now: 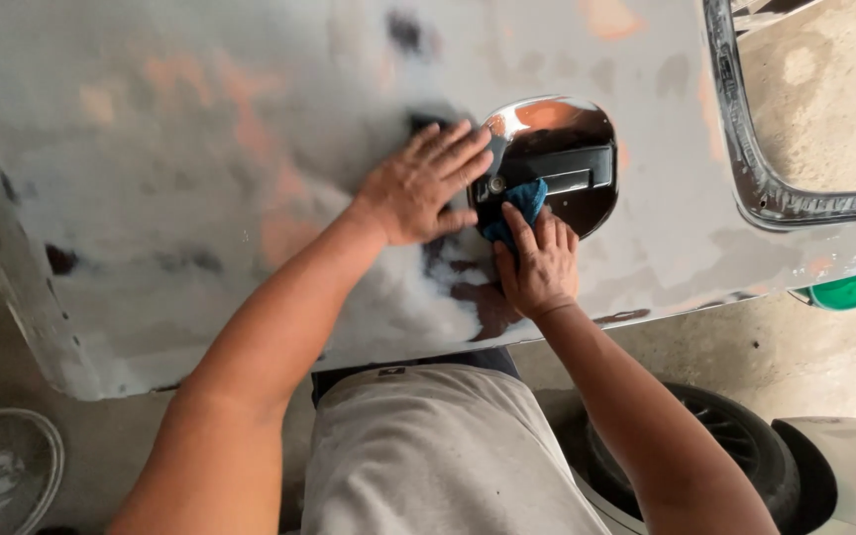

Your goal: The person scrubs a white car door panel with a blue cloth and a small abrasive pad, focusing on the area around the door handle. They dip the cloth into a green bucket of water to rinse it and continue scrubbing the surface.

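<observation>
Sanded, primer-grey door panel (pixel 200 178) fills the view. Left hand (pixel 418 188) lies flat and released at 9 o'clock of the handle recess (pixel 557 163). Right hand (pixel 539 266) pinches a blue cloth (pixel 517 203) at 6 o'clock. Risk: the cloth snags the handle edge, or the bracing palm smears the panel.

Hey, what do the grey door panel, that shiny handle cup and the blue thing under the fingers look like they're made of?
The door panel looks like sheet metal, sanded matt grey with orange and dark patches. The handle cup seems chromed, metal or plastic: it mirrors light. The blue pad under the right hand looks like soft cloth or an abrasive pad; the frame leaves it open. The left hand lies flat on the panel.
</observation>
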